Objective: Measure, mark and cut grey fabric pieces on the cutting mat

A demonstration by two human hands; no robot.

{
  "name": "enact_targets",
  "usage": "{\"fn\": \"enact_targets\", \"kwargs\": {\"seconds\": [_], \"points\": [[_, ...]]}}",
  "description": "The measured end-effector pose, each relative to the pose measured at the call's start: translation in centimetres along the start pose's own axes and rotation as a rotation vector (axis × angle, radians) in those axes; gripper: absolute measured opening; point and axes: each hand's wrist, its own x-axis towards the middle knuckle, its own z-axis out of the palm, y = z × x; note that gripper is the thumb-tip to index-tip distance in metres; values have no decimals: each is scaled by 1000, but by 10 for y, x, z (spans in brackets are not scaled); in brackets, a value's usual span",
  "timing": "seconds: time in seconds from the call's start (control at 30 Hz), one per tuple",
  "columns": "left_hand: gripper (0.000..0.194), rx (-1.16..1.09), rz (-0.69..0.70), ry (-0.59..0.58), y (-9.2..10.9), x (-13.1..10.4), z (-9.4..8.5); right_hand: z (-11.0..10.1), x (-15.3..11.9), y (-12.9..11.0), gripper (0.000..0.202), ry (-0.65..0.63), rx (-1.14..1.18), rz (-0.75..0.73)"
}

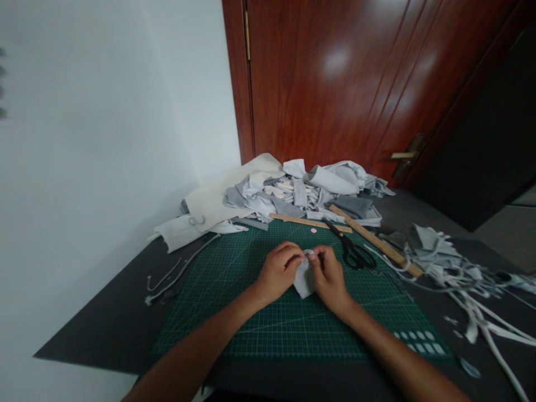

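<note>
A small piece of light grey fabric [304, 280] hangs between my hands, above the green cutting mat. My left hand [281, 270] pinches its upper left edge with thumb and fingers. On the other side, my right hand [329, 274] grips the upper right edge between thumb and forefinger. The top of the fabric looks bunched or folded where the fingertips meet it; any finer detail there is too small to make out. Black-handled scissors [357, 254] lie just beyond my right hand.
Beneath my hands is a green cutting mat [234, 312] on a dark table. Two wooden rulers, one long [377, 240] and one thinner [310, 222], lie behind. Fabric scraps [299, 192] pile against the door. Pale strips [473, 301] tangle at right; cords [184, 272] lie left.
</note>
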Motion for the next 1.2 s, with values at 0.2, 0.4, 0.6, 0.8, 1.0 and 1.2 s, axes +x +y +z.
{"fn": "enact_targets", "kwargs": {"seconds": [0.2,0.4,0.6,0.8,1.0,1.2], "points": [[3,-50,-134,29,0,0,2,0,-1,0,15,4,3,-1],[6,-84,-158,-21,0,3,-1,-1,-3,2,10,-21,-2,-39],[10,-161,-222,-74,-1,3,-2,-2,-2,2,8,-44,-38,-92],[14,-325,-311,-57,-4,2,2,-3,-1,1,7,-59,-59,-121],[18,-346,-364,-72,-7,3,3,-2,-1,4,9,-66,-56,-106],[22,-313,-389,-78,-12,2,4,-4,1,4,9,-87,-77,-149]]}}
